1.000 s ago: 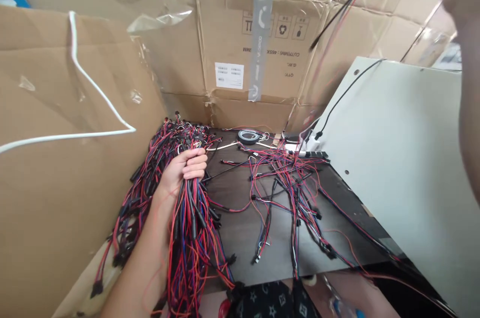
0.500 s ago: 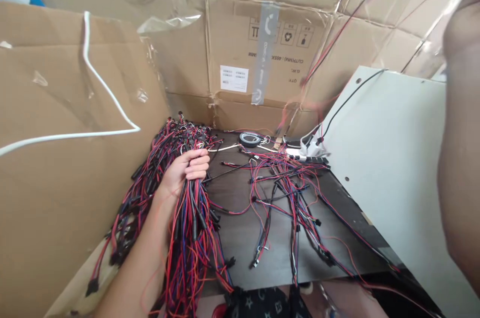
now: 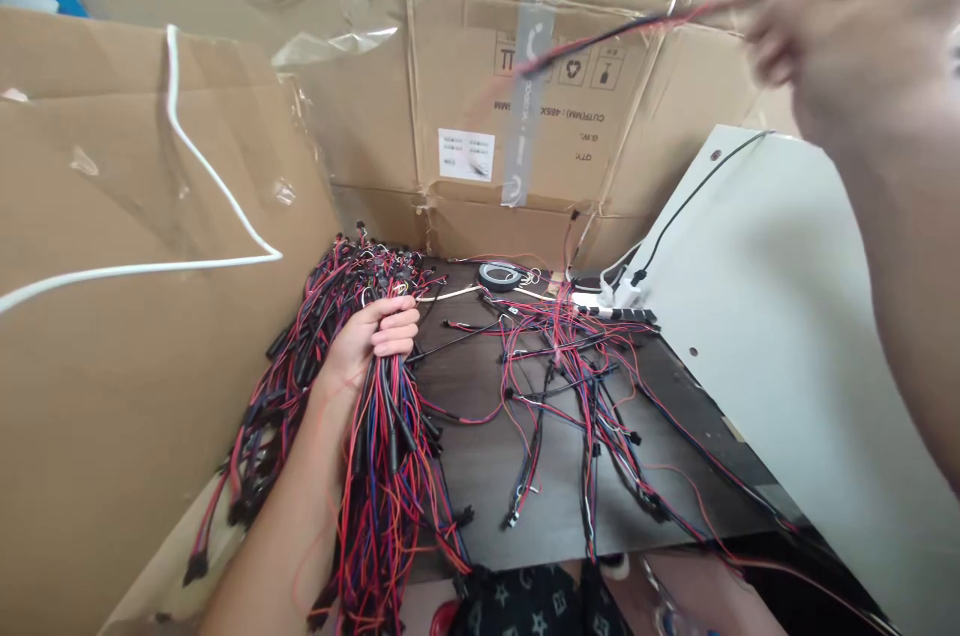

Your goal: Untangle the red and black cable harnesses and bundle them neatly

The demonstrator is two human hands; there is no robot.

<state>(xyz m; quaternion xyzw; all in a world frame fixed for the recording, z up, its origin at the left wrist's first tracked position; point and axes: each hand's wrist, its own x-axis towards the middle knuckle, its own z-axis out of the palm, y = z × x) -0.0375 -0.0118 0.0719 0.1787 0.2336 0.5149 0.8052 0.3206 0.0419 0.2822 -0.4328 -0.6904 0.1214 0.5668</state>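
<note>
Left hand (image 3: 371,341): fingers closed around a thick bundle of red, black and blue wires (image 3: 382,476) over the dark bench (image 3: 487,461). Raised right hand (image 3: 847,46), blurred, pinches a single red-and-black wire (image 3: 600,38). Risk: its free end snags the loose tangle of wires (image 3: 577,376), or strands slip from the bundle.

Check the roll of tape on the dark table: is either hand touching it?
No, the roll of tape lies apart on the table; the left hand grips a wire bundle, the right hand is raised.
</note>
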